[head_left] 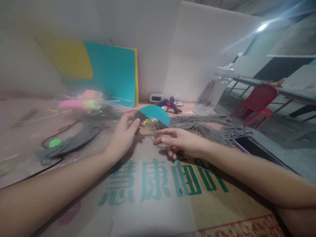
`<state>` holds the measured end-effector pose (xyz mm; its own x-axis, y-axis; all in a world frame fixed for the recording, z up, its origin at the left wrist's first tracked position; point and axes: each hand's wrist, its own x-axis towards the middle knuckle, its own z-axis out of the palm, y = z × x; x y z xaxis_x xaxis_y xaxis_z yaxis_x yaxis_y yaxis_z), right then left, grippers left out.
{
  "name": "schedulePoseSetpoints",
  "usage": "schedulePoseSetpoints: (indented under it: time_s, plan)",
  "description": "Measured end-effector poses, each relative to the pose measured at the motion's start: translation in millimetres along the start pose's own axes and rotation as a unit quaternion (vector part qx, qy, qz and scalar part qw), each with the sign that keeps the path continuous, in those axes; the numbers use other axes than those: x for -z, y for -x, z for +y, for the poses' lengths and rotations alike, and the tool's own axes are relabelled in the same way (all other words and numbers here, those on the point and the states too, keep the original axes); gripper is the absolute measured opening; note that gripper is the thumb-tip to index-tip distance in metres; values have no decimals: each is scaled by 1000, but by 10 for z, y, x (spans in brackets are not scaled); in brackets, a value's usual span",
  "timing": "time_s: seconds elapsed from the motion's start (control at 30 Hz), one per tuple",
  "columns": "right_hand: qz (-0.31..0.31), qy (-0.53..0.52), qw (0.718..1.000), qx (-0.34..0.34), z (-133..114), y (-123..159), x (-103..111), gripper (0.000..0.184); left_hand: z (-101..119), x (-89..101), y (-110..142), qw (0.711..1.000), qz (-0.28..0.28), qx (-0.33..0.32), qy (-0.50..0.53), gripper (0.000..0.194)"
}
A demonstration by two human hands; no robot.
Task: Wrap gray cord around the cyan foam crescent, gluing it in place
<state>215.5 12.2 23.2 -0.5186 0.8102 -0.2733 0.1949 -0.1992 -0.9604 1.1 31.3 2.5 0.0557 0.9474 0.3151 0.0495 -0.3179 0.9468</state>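
My left hand (pixel 128 129) is closed, thumb and fingers pinching a small dark grey piece (pixel 141 115) with a bit of yellow by its edge. What the piece is exactly, I cannot make out. A thin grey cord (pixel 148 135) runs from it to my right hand (pixel 176 141), whose thumb and fingers are closed on the strand. The cord curls in a loop below the fingertips. Just behind my hands is a teal disc (pixel 160 113), partly covered by the dark piece. Right of the disc lies a long bundle of grey cord (pixel 212 128).
A blue glue gun (pixel 170 104), a small digital clock (pixel 156 98) and a clear bottle (pixel 209 92) stand along the back. Teal and yellow sheets (pixel 112 72) lean there too. Left lies a dark grey curved piece (pixel 76 141); a phone (pixel 259 151) lies right. Cardboard (pixel 158 210) covers the table.
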Motion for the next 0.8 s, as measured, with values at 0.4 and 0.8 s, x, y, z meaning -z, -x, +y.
schedulePoseSetpoints:
  time_s: [0.4, 0.8]
  plan:
    - [21, 428, 892, 142, -341, 256, 42, 26, 31, 1, 35, 996, -40, 14, -77, 21]
    - [128, 598, 744, 270, -363, 251, 205, 12, 6, 3, 43, 971, -134, 24, -198, 30]
